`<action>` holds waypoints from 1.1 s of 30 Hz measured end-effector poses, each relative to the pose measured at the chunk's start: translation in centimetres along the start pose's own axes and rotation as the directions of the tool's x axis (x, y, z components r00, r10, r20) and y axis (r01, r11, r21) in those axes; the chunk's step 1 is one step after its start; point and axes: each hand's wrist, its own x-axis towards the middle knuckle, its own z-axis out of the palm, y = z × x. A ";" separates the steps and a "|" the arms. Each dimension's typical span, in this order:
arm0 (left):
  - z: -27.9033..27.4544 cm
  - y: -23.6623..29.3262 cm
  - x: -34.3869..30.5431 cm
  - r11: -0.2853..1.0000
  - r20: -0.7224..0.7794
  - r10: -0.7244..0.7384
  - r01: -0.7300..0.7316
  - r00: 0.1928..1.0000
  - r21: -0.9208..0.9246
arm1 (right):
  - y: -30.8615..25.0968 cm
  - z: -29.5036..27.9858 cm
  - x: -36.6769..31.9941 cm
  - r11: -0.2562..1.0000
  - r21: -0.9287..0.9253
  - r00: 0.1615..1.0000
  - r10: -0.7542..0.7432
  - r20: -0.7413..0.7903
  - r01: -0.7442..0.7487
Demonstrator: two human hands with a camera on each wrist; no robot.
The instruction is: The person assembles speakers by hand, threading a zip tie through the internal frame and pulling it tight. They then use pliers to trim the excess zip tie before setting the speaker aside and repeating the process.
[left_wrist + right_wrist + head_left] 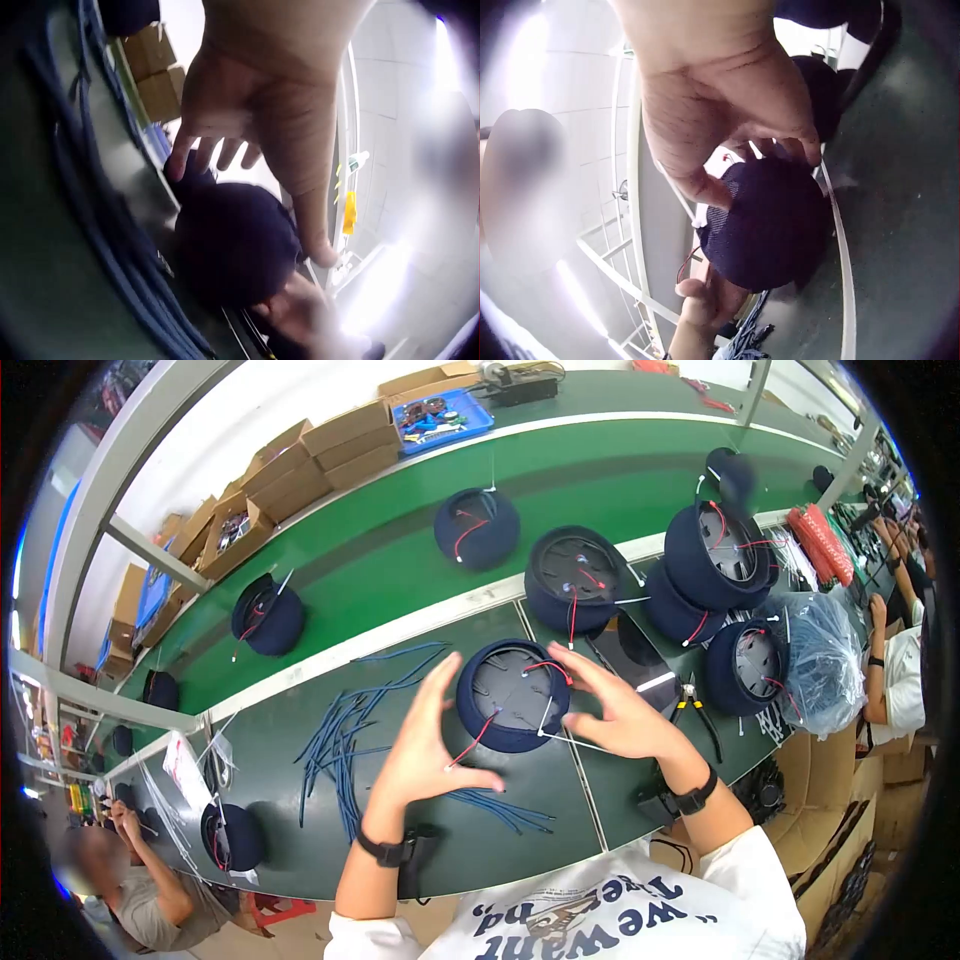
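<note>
A round navy fabric-covered piece (513, 705) with a grey inner plate, red wires and a white tie lies on the dark green table, between both hands. The left hand (425, 745), fingers spread, is at its left side; in the left wrist view the hand (262, 112) stands off the navy piece (236, 244). On the other side, the right hand (625, 710) has its fingertips at the piece's right edge. The right wrist view shows the right hand (720, 112) with thumb and fingers about the navy piece (769, 225).
Blue cords (340, 750) lie left of the hands. More navy pieces (575, 575) stand behind and right, near pliers (692, 710) and a clear plastic bag (825, 660). Cardboard boxes (285, 475) and a blue tray (465, 430) line the back. Other people sit at both sides.
</note>
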 end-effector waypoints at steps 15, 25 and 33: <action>2.0 -2.6 3.8 0.917 -0.033 0.397 -0.394 0.917 0.068 | 0.4 1.5 1.5 0.870 -0.448 0.978 -0.170 0.117 0.205; 2.0 -0.3 3.9 0.958 -0.018 0.282 -0.283 0.959 -0.045 | -2.8 1.2 3.6 0.993 -0.112 0.978 0.017 -0.209 -0.041; 2.3 0.2 4.5 0.954 -0.002 0.300 -0.300 0.954 -0.005 | -4.8 3.6 4.3 0.526 -0.847 0.946 -0.305 -0.107 0.073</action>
